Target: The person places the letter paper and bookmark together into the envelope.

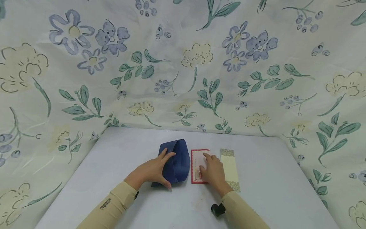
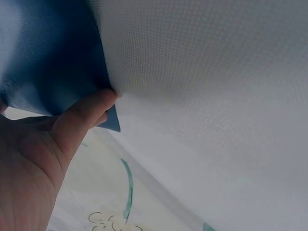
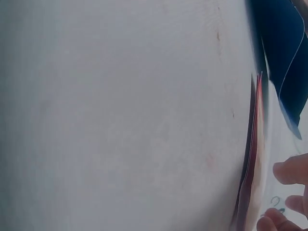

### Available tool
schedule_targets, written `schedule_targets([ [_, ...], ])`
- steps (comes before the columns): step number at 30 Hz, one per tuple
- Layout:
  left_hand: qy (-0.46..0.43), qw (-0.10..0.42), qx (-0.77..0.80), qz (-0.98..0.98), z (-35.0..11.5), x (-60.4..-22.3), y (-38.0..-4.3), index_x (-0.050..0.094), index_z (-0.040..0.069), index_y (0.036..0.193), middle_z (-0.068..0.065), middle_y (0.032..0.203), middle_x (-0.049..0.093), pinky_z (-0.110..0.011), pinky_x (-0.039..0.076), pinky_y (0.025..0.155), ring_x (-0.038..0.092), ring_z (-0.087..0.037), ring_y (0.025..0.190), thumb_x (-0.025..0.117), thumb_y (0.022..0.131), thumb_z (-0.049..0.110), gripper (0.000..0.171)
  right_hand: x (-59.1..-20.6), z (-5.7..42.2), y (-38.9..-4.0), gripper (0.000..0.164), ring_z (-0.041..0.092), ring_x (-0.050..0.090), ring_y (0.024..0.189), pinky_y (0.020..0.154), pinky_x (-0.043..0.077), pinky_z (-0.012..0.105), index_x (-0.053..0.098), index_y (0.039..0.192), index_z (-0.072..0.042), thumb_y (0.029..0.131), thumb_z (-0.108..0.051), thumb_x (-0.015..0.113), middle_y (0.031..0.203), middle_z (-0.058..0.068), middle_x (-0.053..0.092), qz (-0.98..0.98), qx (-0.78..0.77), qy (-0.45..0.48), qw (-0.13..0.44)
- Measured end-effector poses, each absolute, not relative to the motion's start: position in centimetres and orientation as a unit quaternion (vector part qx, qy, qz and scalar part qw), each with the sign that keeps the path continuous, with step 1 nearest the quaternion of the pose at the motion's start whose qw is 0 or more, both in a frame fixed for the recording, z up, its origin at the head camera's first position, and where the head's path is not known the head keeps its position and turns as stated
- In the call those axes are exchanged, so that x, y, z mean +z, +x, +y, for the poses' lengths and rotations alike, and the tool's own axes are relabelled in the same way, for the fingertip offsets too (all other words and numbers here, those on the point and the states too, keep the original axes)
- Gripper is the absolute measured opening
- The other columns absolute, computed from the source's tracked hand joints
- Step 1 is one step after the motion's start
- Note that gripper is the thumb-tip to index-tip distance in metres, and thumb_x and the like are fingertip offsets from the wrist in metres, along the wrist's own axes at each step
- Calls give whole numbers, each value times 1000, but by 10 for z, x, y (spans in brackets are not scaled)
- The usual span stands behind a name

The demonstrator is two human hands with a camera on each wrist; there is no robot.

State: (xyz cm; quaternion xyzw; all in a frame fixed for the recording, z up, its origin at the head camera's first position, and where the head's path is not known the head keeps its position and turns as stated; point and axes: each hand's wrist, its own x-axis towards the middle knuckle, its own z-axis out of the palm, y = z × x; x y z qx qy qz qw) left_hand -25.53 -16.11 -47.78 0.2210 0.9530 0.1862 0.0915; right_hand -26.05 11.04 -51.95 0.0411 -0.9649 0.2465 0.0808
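A dark blue paper envelope (image 1: 181,162) lies left of centre in the head view, its flap side up and its opening gaping. My left hand (image 1: 151,168) holds it by the left part, thumb at the near edge and fingers across the upper face. The left wrist view shows the thumb (image 2: 84,115) against the blue paper (image 2: 48,53) near a corner. Right beside the envelope is a white card with a red border (image 1: 197,154). Over this card is my right hand (image 1: 215,174), fingers spread and loosely bent; the right wrist view shows the fingertips (image 3: 291,171) just above it.
A cream strip of card with glittery gold ends (image 1: 229,167) lies to the right, partly behind the right hand. A black wrist strap piece (image 1: 218,210) shows at the right sleeve. Floral cloth (image 1: 171,79) surrounds the white table (image 1: 128,140).
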Motion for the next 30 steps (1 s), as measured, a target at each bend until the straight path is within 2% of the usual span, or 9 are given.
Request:
schedule_targets([
  [11, 216, 100, 184, 954, -161, -478, -256, 25, 25, 159, -28, 166, 13, -65, 45, 101, 49, -56, 129, 95, 54, 61, 131, -517, 115, -259, 66, 38, 56, 122, 104, 46, 53, 51, 148, -11, 90, -30, 77, 136, 20, 56, -967, 249, -9, 52],
  [23, 219, 103, 186, 952, -161, -479, -259, 24, 24, 160, -29, 166, 13, -65, 44, 102, 47, -56, 132, 95, 54, 62, 132, -517, 117, -258, 87, 41, 60, 117, 101, 49, 55, 37, 157, -9, 86, -38, 79, 140, 25, 51, -969, 240, -42, 34],
  [30, 218, 104, 185, 953, -160, -481, -260, 24, 25, 159, -28, 166, 12, -66, 44, 102, 47, -56, 131, 94, 54, 63, 132, -517, 117, -259, 95, 39, 61, 113, 99, 51, 53, 33, 157, -6, 82, -35, 84, 137, 28, 50, -967, 250, -48, 24],
])
